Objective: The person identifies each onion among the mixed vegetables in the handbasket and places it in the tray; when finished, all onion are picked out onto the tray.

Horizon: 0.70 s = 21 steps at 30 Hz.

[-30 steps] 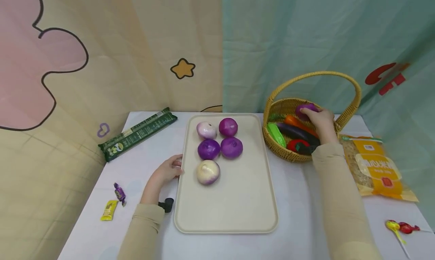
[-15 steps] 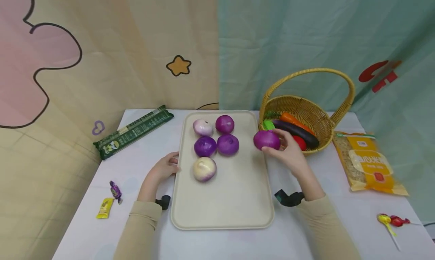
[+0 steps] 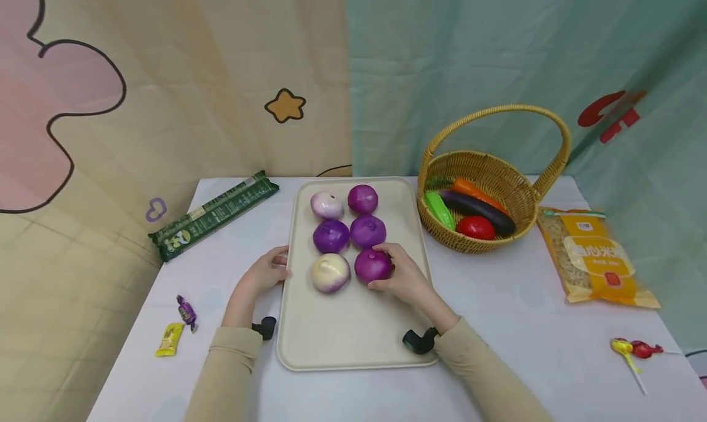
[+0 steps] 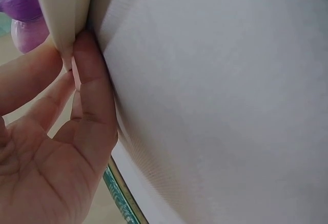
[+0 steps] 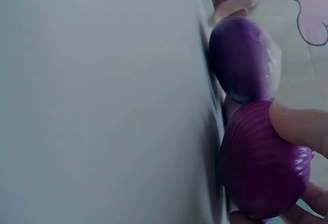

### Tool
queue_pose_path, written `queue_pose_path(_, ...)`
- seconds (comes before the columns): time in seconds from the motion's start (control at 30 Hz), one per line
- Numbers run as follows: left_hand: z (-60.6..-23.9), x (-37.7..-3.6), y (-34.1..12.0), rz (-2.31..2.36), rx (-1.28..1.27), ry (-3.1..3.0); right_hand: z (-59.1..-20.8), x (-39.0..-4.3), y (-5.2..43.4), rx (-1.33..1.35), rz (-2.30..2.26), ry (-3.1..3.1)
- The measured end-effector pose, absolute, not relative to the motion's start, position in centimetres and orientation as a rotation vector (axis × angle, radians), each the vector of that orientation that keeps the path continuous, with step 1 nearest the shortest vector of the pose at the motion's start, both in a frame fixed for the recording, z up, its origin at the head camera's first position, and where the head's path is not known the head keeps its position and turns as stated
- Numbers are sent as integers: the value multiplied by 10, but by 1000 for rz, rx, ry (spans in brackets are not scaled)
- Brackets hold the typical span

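A cream tray (image 3: 359, 336) lies on the white table and carries several onions in two columns. My right hand (image 3: 399, 273) grips a purple onion (image 3: 372, 265) that sits on the tray beside a pale onion (image 3: 330, 272); in the right wrist view the purple onion (image 5: 261, 162) fills the lower right with a fingertip on it. My left hand (image 3: 266, 273) holds the tray's left edge, and the left wrist view shows fingers (image 4: 87, 90) pinching the tray rim (image 4: 64, 14). Behind are two purple onions (image 3: 331, 235) (image 3: 367, 231), another pale onion (image 3: 326, 205) and another purple onion (image 3: 363, 199).
A wicker basket (image 3: 497, 164) at the right holds a carrot, aubergine (image 3: 477, 206), green vegetable and tomato (image 3: 475, 227). An orange packet (image 3: 596, 259) and a lollipop (image 3: 635, 351) lie further right. A green packet (image 3: 212, 213) and two sweets (image 3: 177, 327) lie left.
My right hand took a purple onion out of the basket, carried it left over the tray and set it down beside the pale onion. The left hand stayed on the tray edge.
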<state>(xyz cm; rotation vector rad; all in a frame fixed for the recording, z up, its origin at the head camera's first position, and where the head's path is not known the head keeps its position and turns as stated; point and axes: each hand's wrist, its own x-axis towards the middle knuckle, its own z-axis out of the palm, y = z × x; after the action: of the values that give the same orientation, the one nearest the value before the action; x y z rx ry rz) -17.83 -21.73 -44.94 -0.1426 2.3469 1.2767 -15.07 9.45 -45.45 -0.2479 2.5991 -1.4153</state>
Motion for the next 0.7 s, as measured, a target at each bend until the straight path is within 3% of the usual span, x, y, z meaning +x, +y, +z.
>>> queue_pose_path(0.7,-449,-173,-219,1267,-142,2358,-460,-146,84,-131,-1482,2502)
